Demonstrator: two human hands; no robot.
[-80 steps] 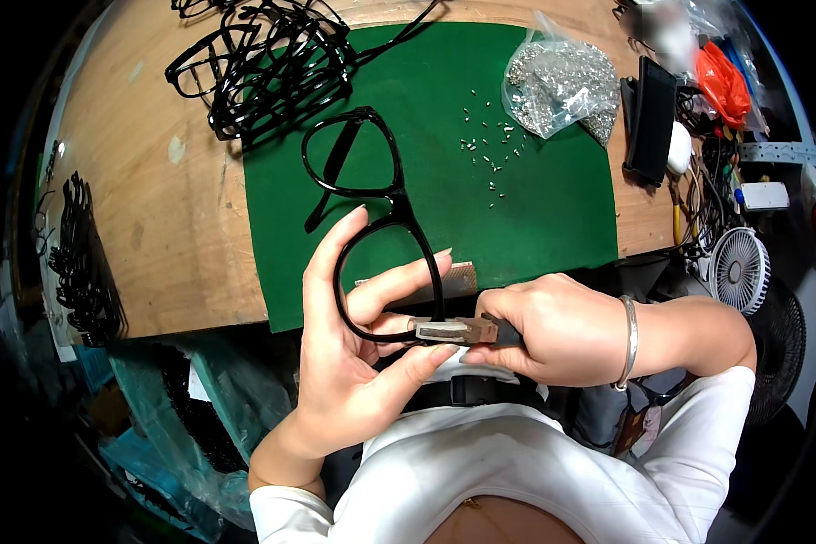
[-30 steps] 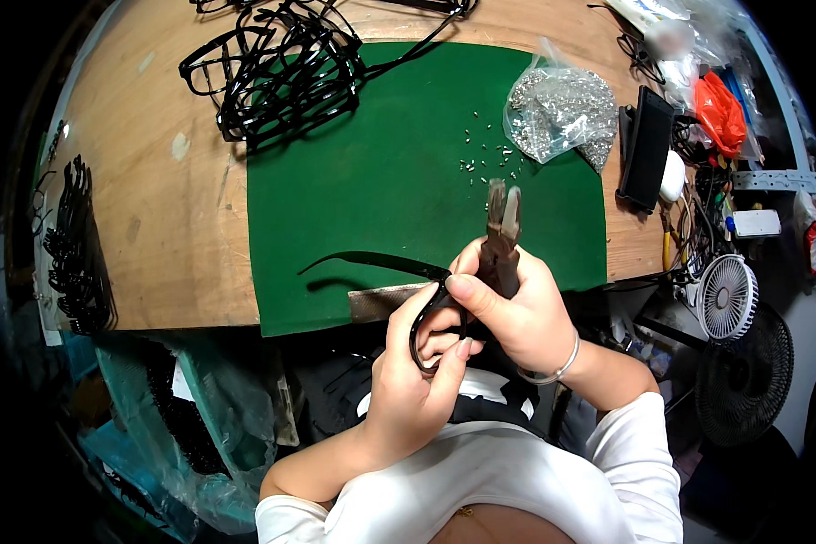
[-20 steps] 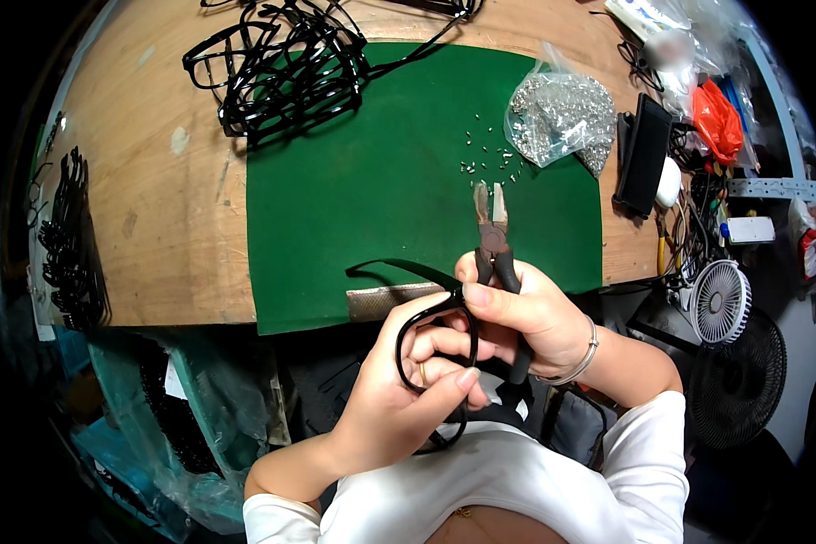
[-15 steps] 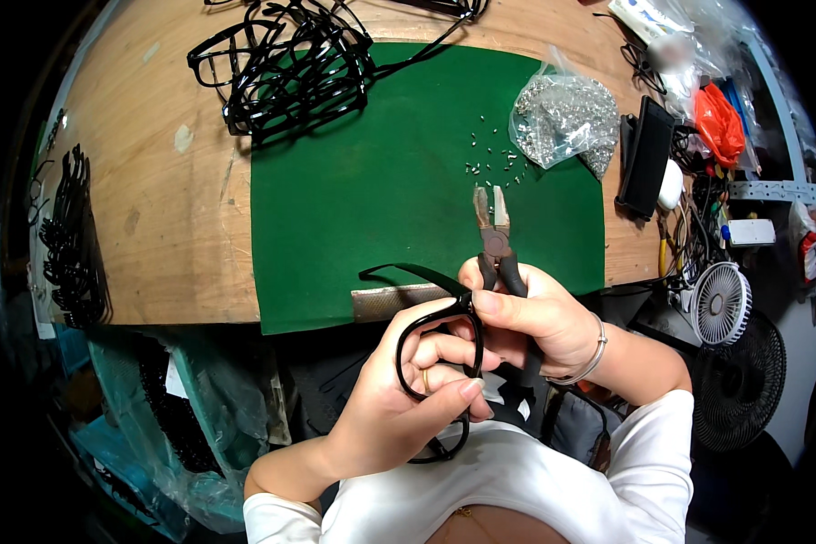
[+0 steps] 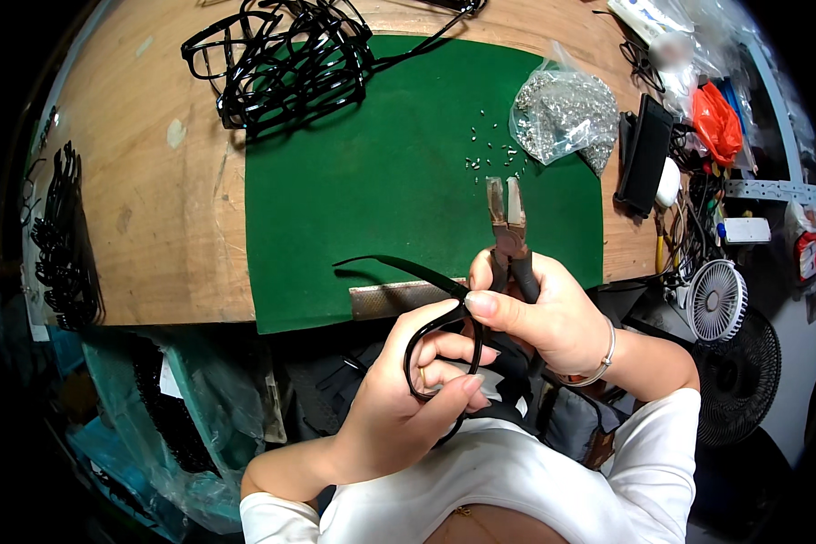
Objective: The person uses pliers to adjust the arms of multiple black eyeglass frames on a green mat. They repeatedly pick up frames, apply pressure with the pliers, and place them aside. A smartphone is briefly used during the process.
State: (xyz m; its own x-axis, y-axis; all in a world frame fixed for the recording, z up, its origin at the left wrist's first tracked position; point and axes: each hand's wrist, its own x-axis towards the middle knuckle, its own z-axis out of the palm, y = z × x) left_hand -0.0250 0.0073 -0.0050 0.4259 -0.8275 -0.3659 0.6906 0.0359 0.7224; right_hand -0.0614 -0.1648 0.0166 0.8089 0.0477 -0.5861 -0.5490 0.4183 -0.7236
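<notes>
A black glasses frame [image 5: 478, 352] is held in front of my body by both hands. My left hand [image 5: 385, 399] is closed round one rim, with fingers through the lens opening. One black temple arm [image 5: 410, 268] sticks out to the far left from the frame's upper corner. My right hand [image 5: 562, 317] is closed, thumb and fingertips pinching that corner by the hinge. The same hand grips a pair of pliers [image 5: 510, 239] by dark handles, the jaws parted and pointing away from me. Most of the lower rim is hidden behind my left hand.
Tiny metal pieces [image 5: 490, 146] lie scattered on the green mat [image 5: 354, 190], beside a clear bag [image 5: 567, 113] full of them. Black frames [image 5: 295, 72] are heaped at the far left. A phone [image 5: 645, 154] stands on the right. Temple arms [image 5: 62, 240] lie piled at the left edge.
The pliers have shifted right and slightly away from me with my right hand. The temple arm has swung further left. Both hands keep their hold on the frame.
</notes>
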